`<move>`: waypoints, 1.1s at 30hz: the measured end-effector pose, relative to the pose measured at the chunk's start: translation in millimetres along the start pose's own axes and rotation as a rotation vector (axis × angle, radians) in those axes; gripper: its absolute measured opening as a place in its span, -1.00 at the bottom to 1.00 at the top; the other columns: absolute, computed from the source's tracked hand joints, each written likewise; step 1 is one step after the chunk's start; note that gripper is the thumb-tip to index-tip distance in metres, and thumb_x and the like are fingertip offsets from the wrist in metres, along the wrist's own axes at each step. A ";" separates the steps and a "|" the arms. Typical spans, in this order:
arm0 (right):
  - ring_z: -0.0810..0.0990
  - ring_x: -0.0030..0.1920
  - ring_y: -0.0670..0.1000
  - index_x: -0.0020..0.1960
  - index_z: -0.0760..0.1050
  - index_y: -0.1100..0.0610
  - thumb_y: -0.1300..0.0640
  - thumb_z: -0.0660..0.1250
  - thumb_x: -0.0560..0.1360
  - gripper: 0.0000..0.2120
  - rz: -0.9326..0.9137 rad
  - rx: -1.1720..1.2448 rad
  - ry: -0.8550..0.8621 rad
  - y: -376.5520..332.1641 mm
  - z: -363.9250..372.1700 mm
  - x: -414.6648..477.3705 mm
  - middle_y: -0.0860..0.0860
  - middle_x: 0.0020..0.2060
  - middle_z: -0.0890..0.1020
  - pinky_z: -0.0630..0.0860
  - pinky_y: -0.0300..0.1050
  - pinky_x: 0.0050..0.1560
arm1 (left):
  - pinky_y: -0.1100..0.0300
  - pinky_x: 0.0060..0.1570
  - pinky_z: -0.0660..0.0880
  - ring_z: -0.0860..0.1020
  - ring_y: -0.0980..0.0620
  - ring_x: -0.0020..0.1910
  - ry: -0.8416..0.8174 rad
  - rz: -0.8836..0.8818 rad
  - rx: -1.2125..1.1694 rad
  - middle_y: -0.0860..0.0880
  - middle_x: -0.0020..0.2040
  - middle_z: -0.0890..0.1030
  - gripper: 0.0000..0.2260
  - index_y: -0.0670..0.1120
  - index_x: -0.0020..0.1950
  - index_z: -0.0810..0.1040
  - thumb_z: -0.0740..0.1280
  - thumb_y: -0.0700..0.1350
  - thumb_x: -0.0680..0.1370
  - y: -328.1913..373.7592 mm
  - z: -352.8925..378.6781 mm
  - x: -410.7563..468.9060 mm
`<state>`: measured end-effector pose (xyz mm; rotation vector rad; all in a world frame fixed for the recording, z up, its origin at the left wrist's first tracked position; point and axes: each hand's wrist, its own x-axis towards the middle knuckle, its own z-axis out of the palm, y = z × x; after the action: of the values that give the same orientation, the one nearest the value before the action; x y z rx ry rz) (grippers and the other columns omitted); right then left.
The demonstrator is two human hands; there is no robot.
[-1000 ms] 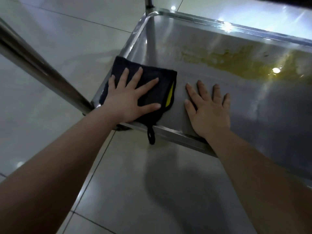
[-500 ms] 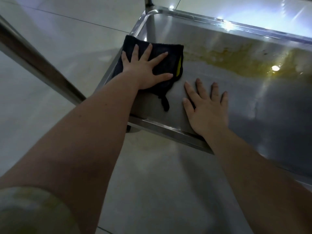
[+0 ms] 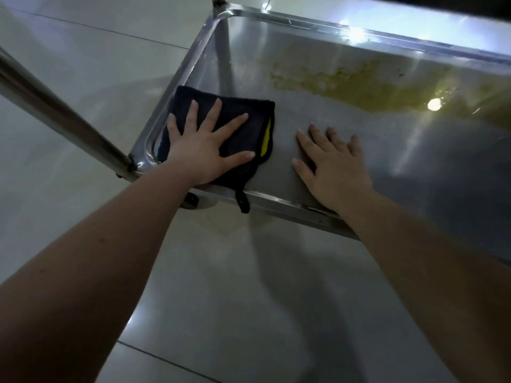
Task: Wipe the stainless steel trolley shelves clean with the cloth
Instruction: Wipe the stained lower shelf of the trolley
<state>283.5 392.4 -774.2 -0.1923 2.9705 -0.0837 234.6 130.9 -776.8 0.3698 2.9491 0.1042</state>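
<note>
Two bare forearms reach forward and down to a stainless steel trolley shelf (image 3: pixel 414 172), seen from a camera worn on the head. We see the left grip (image 3: pixel 206 146), a bare hand, lying flat on a dark cloth (image 3: pixel 250 111). Its fingers are straight and spread apart, pressing down rather than curling round the fabric. The cloth sits folded in the shelf's near left corner, against the raised rim on the left side. A yellow strip (image 3: pixel 266 138) shows along its right edge, and a small dark loop (image 3: pixel 244 202) hangs over the near rim.

The right grip (image 3: pixel 336 168) rests palm down on the bare steel just beside the cloth, to its right. Its fingers are straight and slightly apart, holding nothing, and its wrist crosses the near rim. The two grips do not touch.

Farther back on the shelf we see a wide yellowish stain (image 3: pixel 359 84) running toward the right, with bright spots of light reflected in the metal. A round steel tube (image 3: pixel 55 111) slants from the upper left down to the shelf's near left corner. Below that corner a dark round part (image 3: pixel 191 200) shows, perhaps a castor, though we cannot tell for sure in the dim view. Pale glossy floor tiles (image 3: pixel 235 286) lie around and beneath the trolley.
</note>
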 end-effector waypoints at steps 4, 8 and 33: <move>-0.08 0.57 0.13 0.57 -0.16 -0.22 -0.35 -0.27 0.56 -0.40 0.025 0.006 -0.071 92.3 -7.7 -70.2 -0.08 0.60 -0.05 -0.13 0.11 0.52 | -0.33 0.43 -0.30 -0.25 -0.17 0.56 0.002 -0.007 0.003 0.09 0.61 -0.21 -0.29 0.53 0.42 -0.26 -0.23 0.64 0.29 1.0 0.2 0.3; -0.11 0.57 0.13 0.56 -0.19 -0.19 -0.33 -0.30 0.51 -0.36 0.016 -0.004 -0.104 122.5 -6.2 -87.4 -0.05 0.59 -0.09 -0.19 0.03 0.52 | -0.35 0.42 -0.28 -0.25 -0.17 0.56 -0.038 -0.056 -0.009 0.11 0.61 -0.21 -0.34 0.59 0.33 -0.33 -0.23 0.66 0.26 11.3 -3.0 2.4; -0.18 0.57 0.09 0.57 -0.22 -0.21 -0.33 -0.33 0.50 -0.35 0.004 -0.005 -0.019 132.3 10.4 -83.7 -0.09 0.59 -0.13 -0.25 0.04 0.52 | -0.41 0.41 -0.20 -0.19 -0.26 0.56 -0.071 -0.178 0.027 0.05 0.62 -0.19 -0.28 0.42 0.50 -0.16 -0.13 0.59 0.38 81.7 -9.1 57.5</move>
<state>350.8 534.0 -779.9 -0.1873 2.9523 -0.0735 197.7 223.9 -769.5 0.1110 2.8995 0.0288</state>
